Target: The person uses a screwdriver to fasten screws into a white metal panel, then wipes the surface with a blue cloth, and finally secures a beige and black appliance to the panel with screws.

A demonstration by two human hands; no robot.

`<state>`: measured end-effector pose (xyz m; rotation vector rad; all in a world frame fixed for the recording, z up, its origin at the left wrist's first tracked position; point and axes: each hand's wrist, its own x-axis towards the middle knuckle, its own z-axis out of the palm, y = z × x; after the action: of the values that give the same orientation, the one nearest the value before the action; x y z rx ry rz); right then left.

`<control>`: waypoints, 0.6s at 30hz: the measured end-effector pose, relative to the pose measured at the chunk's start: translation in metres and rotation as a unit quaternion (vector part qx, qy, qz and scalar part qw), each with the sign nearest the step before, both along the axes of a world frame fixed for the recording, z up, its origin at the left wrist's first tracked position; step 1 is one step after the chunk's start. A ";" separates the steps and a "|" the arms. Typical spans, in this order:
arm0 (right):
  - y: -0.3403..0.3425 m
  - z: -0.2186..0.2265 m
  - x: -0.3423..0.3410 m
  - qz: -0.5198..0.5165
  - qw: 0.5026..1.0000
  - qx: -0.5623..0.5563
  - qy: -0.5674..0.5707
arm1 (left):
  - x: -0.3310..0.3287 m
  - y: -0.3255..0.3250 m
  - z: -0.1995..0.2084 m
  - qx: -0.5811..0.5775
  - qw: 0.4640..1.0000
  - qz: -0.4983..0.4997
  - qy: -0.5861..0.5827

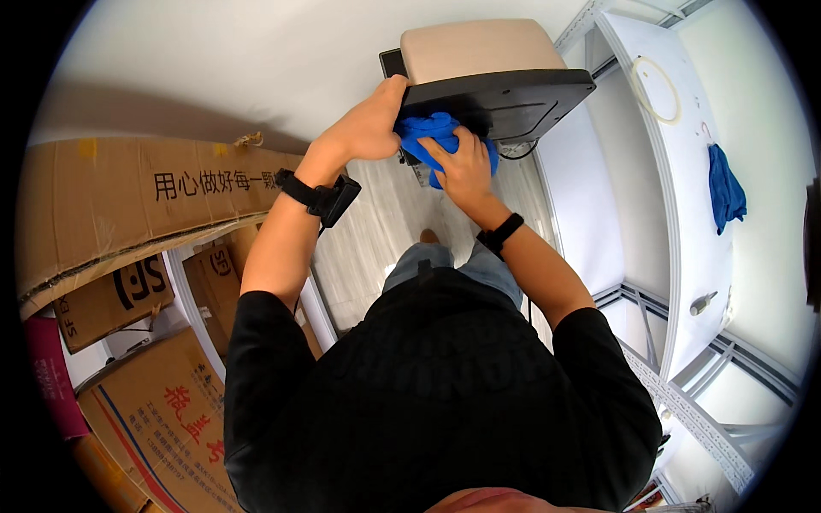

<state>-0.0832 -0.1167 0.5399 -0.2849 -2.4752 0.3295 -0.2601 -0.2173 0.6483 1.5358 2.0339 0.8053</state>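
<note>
- Brown corrugated cardboard boxes (128,214) are stacked at the left, beside the pale floor.
- A tilted chair seat with beige cushion and black plastic underside (500,98) is gripped at its near edge by the left hand (369,128), fingers clenched.
- A crumpled blue cloth (428,132) is pressed against the underside by the right hand (466,167), fingers grasping it.

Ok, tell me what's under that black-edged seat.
Under the seat, a bunched blue cloth is pressed by the right hand; the left hand holds the edge. The cloth hides whatever lies beneath it.
</note>
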 end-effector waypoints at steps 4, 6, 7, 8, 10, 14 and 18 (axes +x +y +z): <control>0.002 -0.032 0.012 -0.006 0.996 -0.008 -0.083 | 0.000 0.001 -0.007 0.019 1.000 0.019 0.012; 0.001 -0.033 0.017 0.000 0.996 -0.024 -0.090 | 0.001 0.002 -0.007 0.023 0.999 0.027 0.014; -0.001 -0.025 0.016 0.006 0.997 -0.033 -0.065 | 0.003 0.000 -0.008 0.015 0.999 0.036 0.016; -0.003 -0.015 0.013 0.012 0.998 -0.042 -0.040 | 0.004 -0.001 -0.009 0.006 0.999 0.046 0.018; -0.006 -0.006 0.009 0.019 0.998 -0.060 -0.017 | 0.009 -0.002 -0.008 0.028 0.998 0.058 0.021; -0.005 -0.030 -0.001 0.028 0.997 -0.076 -0.018 | 0.011 0.001 -0.007 0.045 0.995 0.077 0.034; -0.010 -0.074 0.004 0.017 0.995 -0.093 -0.024 | 0.012 0.001 -0.014 0.040 0.995 0.090 0.024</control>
<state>-0.0789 -0.1265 0.4663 -0.3323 -2.5021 0.5749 -0.2483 -0.2161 0.6344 1.4414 2.2254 0.9371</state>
